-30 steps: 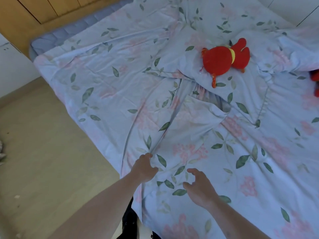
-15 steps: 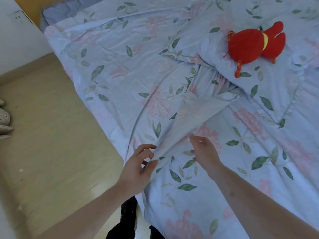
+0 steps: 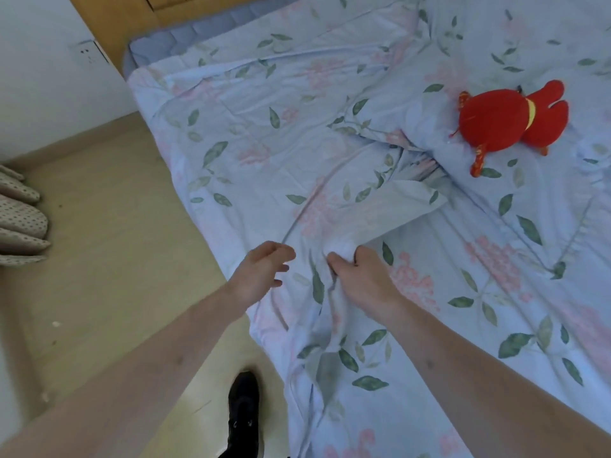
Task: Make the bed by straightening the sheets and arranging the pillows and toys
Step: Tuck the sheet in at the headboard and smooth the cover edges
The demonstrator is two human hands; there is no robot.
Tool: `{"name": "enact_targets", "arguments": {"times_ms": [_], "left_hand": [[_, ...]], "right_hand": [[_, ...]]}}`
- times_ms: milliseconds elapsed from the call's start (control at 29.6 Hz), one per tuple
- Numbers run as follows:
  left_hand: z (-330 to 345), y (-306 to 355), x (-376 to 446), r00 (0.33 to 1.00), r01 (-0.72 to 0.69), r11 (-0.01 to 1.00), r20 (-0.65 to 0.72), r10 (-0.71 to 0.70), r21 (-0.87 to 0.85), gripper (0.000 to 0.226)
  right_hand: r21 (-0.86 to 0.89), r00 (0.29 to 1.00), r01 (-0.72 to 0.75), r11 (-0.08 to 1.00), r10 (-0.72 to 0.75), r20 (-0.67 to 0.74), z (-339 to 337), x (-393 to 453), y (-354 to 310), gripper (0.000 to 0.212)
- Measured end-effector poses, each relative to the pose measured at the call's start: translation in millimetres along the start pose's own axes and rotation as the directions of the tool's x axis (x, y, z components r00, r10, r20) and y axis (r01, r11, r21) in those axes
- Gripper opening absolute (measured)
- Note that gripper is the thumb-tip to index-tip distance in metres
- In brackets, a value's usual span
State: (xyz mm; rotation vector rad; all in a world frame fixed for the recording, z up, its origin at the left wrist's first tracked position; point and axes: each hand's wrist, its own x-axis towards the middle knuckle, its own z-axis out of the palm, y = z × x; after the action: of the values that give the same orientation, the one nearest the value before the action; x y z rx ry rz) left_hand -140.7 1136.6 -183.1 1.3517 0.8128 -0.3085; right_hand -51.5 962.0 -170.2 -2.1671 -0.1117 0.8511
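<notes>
A pale wood floor (image 3: 109, 259) runs down the left side, meeting a white wall (image 3: 36, 71) that carries a socket (image 3: 86, 51). At the far left edge, dotted grey slippers (image 3: 20, 219) lie on the floor, and a black shoe (image 3: 244, 414) stands on it near the bottom, just beside the bed. Wooden panelling (image 3: 139, 21) rises behind the head of the bed, where a strip of grey quilted mattress (image 3: 185, 38) shows past the bedding.

The sheet (image 3: 258, 133), light blue with green leaves and pink flowers, covers the bed and hangs over its near edge. It is creased, and a fold (image 3: 390, 213) of it lies turned over toward the middle, showing a paler underside.

The left hand (image 3: 261, 276) hovers at the bed's edge with its fingers loosely spread and relaxed; its grip is open, and whether it touches the cloth cannot be told. Just beside it, the right hand (image 3: 360, 276) has its grip closed on the near end of the fold, fingers curled into a bunch of the sheet.

Farther right and toward the head of the bed, a pillow (image 3: 429, 127) in the same print lies under a red plush toy (image 3: 509, 120) with a yellow band, which rests on its side, well apart from both hands.
</notes>
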Motion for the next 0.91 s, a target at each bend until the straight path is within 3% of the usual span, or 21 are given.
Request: {"name": "enact_targets", "arguments": {"times_ms": [68, 135, 203, 236, 338, 405, 507, 608, 676, 844, 912], "left_hand": [[-0.4, 16.7, 23.1, 0.995, 0.1, 0.993, -0.003, -0.101, -0.068, 0.063], [2.7, 33.3, 38.7, 0.96, 0.241, 0.961, 0.179, -0.216, -0.133, 0.071], [4.4, 52.4, 41.9, 0.92, 0.276, 0.934, 0.345, -0.188, -0.227, 0.074], [4.3, 62.5, 42.0, 0.92, 0.26, 0.926, 0.362, -0.151, -0.273, 0.07], [0.5, 90.3, 42.0, 0.974, 0.085, 0.967, 0.227, -0.029, -0.239, 0.043], [-12.1, 97.7, 43.5, 0.997, -0.078, 0.982, 0.013, 0.082, -0.171, 0.026], [-54.3, 110.0, 31.0, 0.932, -0.285, 0.944, -0.277, 0.232, -0.169, 0.021], [-108.7, 125.4, 3.7, 0.818, -0.421, 0.893, -0.49, 0.3, -0.157, 0.02], [-137.8, 134.9, -12.8, 0.76, -0.49, 0.858, -0.558, 0.334, -0.155, 0.014], [-165.7, 152.5, -47.9, 0.689, -0.572, 0.82, -0.561, 0.459, -0.031, 0.016], [-167.3, 161.0, -52.7, 0.719, -0.545, 0.838, -0.506, 0.477, 0.016, 0.015]], "right_hand": [[-0.018, 0.991, 0.116, 0.993, -0.114, 0.075, -3.8, -6.8, -19.0, 0.043], [-0.047, 0.964, 0.217, 0.975, -0.207, 0.167, -5.5, -11.2, -39.3, 0.033], [-0.112, 0.93, 0.282, 0.953, -0.243, 0.274, -6.4, -11.7, -57.6, 0.025], [-0.145, 0.916, 0.299, 0.943, -0.241, 0.322, -7.3, -10.1, -63.8, 0.022], [-0.234, 0.889, 0.33, 0.914, -0.218, 0.404, -12.9, -6.9, -77.6, 0.02], [-0.257, 0.877, 0.353, 0.9, -0.223, 0.426, -14.8, -6.0, -83.9, 0.024], [-0.255, 0.872, 0.387, 0.886, -0.262, 0.413, -9.2, -4.2, -109.7, 0.036], [-0.285, 0.845, 0.477, 0.831, -0.344, 0.408, 10.2, -5.1, -163.4, 0.038], [-0.327, 0.816, 0.535, 0.779, -0.377, 0.438, 26.1, -8.0, -196.5, 0.04], [-0.317, 0.811, 0.415, 0.853, -0.189, 0.554, 48.5, -14.2, -206.0, 0.021], [-0.322, 0.837, 0.297, 0.899, -0.084, 0.54, 37.8, -21.1, -203.0, 0.043]]}}
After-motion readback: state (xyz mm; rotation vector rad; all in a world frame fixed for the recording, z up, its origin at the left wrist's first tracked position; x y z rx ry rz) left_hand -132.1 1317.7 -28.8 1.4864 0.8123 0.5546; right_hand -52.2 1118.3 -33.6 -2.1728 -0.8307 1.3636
